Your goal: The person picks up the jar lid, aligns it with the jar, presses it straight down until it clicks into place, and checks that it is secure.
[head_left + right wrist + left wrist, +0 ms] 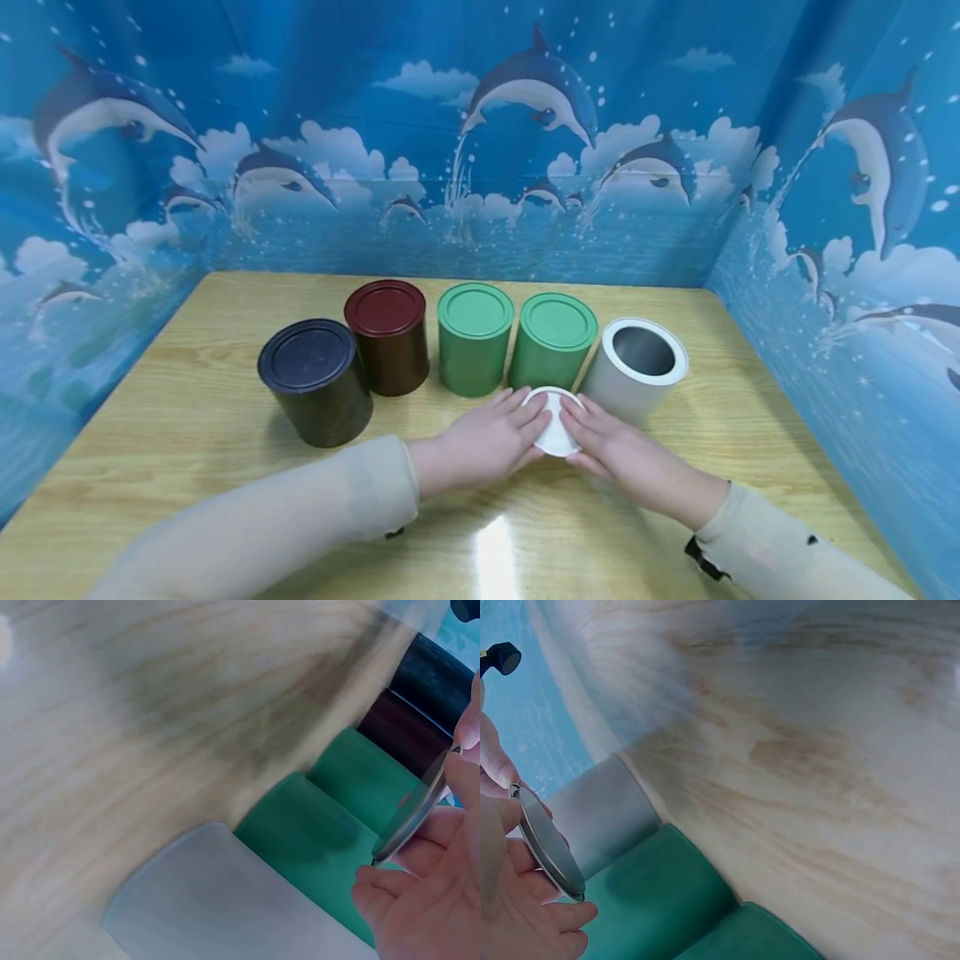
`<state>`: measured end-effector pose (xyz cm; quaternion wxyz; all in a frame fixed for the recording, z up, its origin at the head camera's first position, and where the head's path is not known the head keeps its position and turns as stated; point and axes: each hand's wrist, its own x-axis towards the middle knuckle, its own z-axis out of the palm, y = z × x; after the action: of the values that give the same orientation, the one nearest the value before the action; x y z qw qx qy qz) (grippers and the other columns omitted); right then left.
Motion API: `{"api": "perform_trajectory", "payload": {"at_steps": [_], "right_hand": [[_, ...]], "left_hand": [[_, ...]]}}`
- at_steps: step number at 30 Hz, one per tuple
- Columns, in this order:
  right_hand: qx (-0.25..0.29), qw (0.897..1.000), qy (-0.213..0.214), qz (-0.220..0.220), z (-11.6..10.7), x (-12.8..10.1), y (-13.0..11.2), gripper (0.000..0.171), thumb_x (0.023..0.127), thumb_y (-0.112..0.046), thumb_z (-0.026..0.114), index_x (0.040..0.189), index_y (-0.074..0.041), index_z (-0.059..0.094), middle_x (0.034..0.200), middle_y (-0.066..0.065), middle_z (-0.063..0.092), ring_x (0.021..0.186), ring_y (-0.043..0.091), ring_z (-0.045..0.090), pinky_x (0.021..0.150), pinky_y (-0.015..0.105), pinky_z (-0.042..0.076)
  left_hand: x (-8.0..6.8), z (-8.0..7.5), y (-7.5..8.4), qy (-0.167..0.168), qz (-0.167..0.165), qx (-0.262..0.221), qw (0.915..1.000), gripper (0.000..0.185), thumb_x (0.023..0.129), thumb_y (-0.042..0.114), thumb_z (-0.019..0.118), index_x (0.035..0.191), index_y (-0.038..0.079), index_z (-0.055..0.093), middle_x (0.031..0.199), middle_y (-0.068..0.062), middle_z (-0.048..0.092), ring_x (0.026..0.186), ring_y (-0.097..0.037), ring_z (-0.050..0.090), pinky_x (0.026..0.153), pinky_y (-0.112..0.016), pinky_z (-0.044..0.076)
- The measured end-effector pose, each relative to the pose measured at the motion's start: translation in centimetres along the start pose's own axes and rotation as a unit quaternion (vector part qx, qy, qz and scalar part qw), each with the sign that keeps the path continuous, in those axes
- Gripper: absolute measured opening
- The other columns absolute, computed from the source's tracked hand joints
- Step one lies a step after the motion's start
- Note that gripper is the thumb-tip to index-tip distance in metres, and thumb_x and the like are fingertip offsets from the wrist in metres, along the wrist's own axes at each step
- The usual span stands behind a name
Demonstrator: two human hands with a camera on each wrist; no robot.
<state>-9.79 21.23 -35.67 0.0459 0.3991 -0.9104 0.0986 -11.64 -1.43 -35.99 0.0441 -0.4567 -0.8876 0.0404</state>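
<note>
White lid: a round lid [557,421] is held on edge between both hands, just above the wooden worktop [187,417], right in front of the nearer green tin [552,342] and the open white tin [636,367].
Left hand: the left hand [483,440] has its fingertips curled onto the lid's left rim; the wrist view shows the thumb and fingers pinching the thin edge.
Right hand: the right hand [626,454] grips the opposite rim the same way, fingers bent around it.
Row of tins: black tin [317,379], dark red tin [388,335], far green tin [474,337], then the nearer green tin and the white one, standing close together, some touching.
Slip risk: I judge the hold to be light, on the rim only; if one hand lets go unevenly, the lid could tip out and drop flat on the worktop or roll away.
Knock risk: the lid sits very near the white tin's wall, so a careless lift might bump that tin and push it against its green neighbour.
Seating risk: a lid brought down tilted could catch on the open rim and jam askew rather than sit level.
Writing: no brand, label or lettering can be read on any tin or on the lid; the backdrop [480,150] shows only dolphins and clouds.
</note>
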Motion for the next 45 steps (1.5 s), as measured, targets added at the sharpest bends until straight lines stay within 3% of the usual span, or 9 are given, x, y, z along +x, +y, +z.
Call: {"api": "perform_trajectory", "payload": {"at_steps": [8, 21, 31, 45], "right_hand": [[-0.018, 1.0, 0.015, -0.005, -1.3, 0.2, -0.3, 0.055, 0.089, -0.025, 0.062, 0.132, 0.008, 0.047, 0.139, 0.023, 0.04, 0.125, 0.043, 0.039, 0.096, 0.051, 0.039], [-0.012, 1.0, 0.018, 0.014, -4.3, 0.5, -0.5, 0.053, 0.096, -0.027, 0.054, 0.136, 0.004, 0.043, 0.144, 0.019, 0.036, 0.13, 0.04, 0.033, 0.097, 0.05, 0.038], [-0.029, 0.999, 0.027, 0.019, -5.2, 0.4, 0.1, 0.054, 0.093, -0.025, 0.058, 0.136, 0.004, 0.044, 0.144, 0.02, 0.036, 0.129, 0.041, 0.035, 0.097, 0.052, 0.037], [-0.015, 0.998, -0.011, 0.065, -6.5, 0.5, 1.0, 0.054, 0.095, -0.024, 0.055, 0.14, 0.002, 0.038, 0.148, 0.018, 0.03, 0.134, 0.039, 0.027, 0.099, 0.054, 0.035]], "left_hand": [[-0.3, -1.6, -0.3, 0.014, -0.002, -0.001, 0.9999, 0.054, 0.1, 0.041, 0.036, 0.144, 0.009, 0.038, 0.147, -0.009, 0.034, 0.133, -0.03, 0.033, 0.108, -0.042, 0.027], [0.4, -4.4, -1.3, 0.034, 0.014, -0.023, 0.999, 0.055, 0.099, 0.04, 0.041, 0.144, 0.009, 0.036, 0.149, -0.007, 0.031, 0.135, -0.028, 0.03, 0.109, -0.041, 0.025], [1.3, -5.2, -2.0, 0.049, 0.034, -0.016, 0.9981, 0.053, 0.1, 0.039, 0.04, 0.143, 0.009, 0.039, 0.147, -0.008, 0.034, 0.134, -0.027, 0.031, 0.109, -0.04, 0.026], [3.3, -6.5, -2.8, 0.018, 0.051, -0.011, 0.9985, 0.056, 0.101, 0.041, 0.034, 0.146, 0.01, 0.031, 0.151, -0.008, 0.027, 0.136, -0.027, 0.027, 0.11, -0.039, 0.022]]}}
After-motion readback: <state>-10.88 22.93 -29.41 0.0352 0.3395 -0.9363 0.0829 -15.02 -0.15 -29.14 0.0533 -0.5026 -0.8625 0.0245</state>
